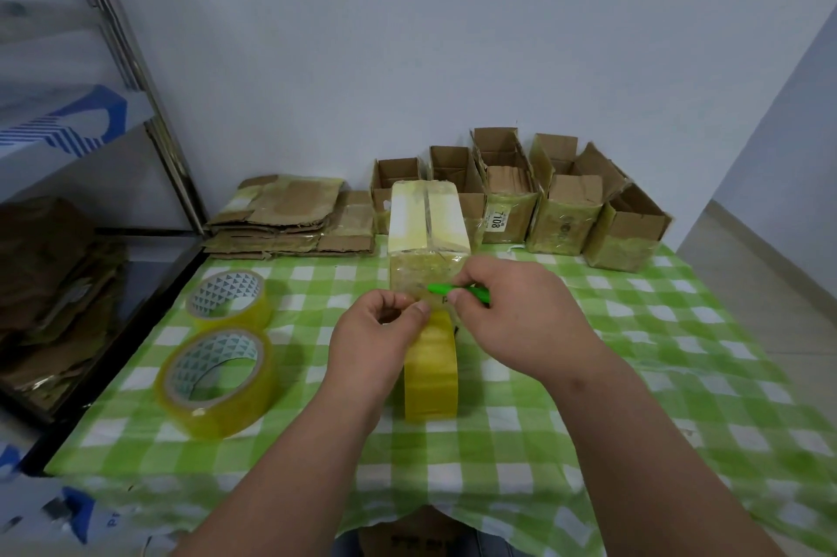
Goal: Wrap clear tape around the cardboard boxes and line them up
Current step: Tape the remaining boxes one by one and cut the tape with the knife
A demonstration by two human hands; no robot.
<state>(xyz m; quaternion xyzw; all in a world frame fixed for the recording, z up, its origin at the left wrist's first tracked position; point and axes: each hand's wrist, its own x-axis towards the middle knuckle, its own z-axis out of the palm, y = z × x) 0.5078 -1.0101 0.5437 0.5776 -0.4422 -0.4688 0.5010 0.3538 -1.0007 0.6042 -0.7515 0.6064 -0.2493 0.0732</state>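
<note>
A closed cardboard box wrapped in clear yellowish tape stands in the middle of the table. In front of it a tape roll stands on edge, with a strip of tape running up from it to the box's near face. My left hand pinches that strip just above the roll. My right hand grips a green cutter, whose tip lies against the tape right beside my left fingers.
Several open, tape-wrapped boxes stand in a row along the back wall. Flattened cartons are stacked at the back left. Two more tape rolls lie flat on the left of the green checked tablecloth. A metal shelf stands at left.
</note>
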